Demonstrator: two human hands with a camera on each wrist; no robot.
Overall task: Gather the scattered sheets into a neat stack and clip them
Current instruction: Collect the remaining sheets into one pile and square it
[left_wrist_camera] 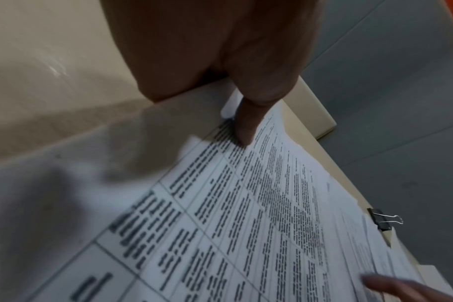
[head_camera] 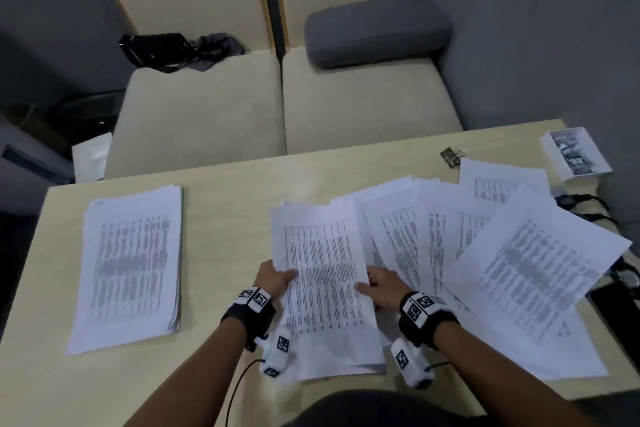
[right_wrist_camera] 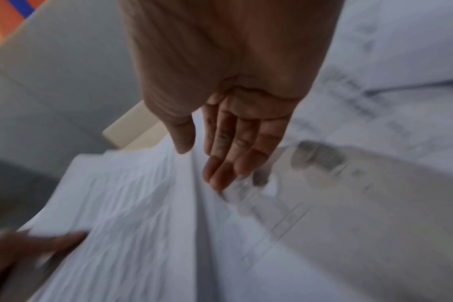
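Observation:
A bundle of printed sheets [head_camera: 322,288] lies in front of me on the table, slightly askew. My left hand [head_camera: 281,277] pinches its left edge, thumb [left_wrist_camera: 243,130] on top and fingers hidden beneath. My right hand [head_camera: 373,282] is at the bundle's right edge, its fingers [right_wrist_camera: 228,163] straight and thumb spread; that view is blurred. More scattered sheets [head_camera: 519,253] fan out to the right, overlapping. A black binder clip [head_camera: 450,157] lies near the table's far edge, also seen as the clip [left_wrist_camera: 383,219] beyond the papers.
A separate stack of sheets [head_camera: 128,267] lies on the left of the table [head_camera: 225,184]. A white box [head_camera: 575,152] sits at the far right corner, with black cables [head_camera: 585,208] at the right edge. A beige sofa [head_camera: 277,107] stands behind the table.

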